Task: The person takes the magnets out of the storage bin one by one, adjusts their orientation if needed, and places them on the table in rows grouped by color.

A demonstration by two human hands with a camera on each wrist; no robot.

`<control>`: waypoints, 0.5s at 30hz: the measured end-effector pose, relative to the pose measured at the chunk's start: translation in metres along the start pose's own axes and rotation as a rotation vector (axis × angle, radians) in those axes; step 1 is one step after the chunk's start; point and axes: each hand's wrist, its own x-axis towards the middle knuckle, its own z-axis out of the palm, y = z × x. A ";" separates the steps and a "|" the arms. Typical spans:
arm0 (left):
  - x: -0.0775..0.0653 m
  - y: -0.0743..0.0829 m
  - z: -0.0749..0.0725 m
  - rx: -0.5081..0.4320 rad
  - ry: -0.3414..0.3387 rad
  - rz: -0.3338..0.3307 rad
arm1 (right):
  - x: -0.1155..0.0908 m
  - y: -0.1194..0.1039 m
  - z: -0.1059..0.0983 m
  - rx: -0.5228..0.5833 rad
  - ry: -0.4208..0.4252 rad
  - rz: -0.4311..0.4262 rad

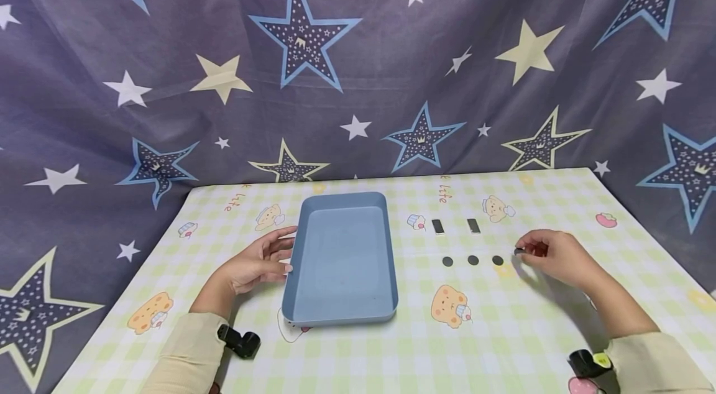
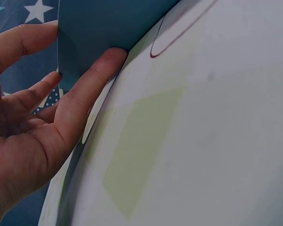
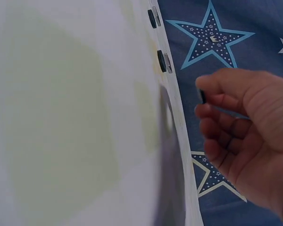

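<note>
A blue-grey rectangular tray (image 1: pixel 341 257) lies on the table, left of its middle. My left hand (image 1: pixel 254 263) is at its left side, fingertips and thumb touching the outer wall, with no grip round it. At the right, my right hand (image 1: pixel 559 254) pinches a small black disc (image 1: pixel 519 251) between thumb and fingers, just above the cloth. The right wrist view shows that disc (image 3: pixel 201 95) nearly edge-on. Three similar black discs, left (image 1: pixel 447 261), middle (image 1: pixel 473 260) and right (image 1: pixel 498 261), lie in a row left of this hand.
Behind the discs lie two small dark rectangular pieces, left (image 1: pixel 438 227) and right (image 1: pixel 473 225), each with a light end. A green-checked cloth (image 1: pixel 380 357) with cartoon prints covers the table. A dark star-patterned curtain (image 1: pixel 380 64) hangs behind it.
</note>
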 end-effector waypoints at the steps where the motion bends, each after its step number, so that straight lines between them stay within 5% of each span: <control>1: 0.000 0.000 0.000 0.000 0.000 0.000 | 0.000 0.001 0.000 -0.010 -0.009 0.005; 15: 0.000 -0.001 0.001 -0.001 0.001 -0.002 | 0.000 0.015 0.003 -0.057 -0.132 0.031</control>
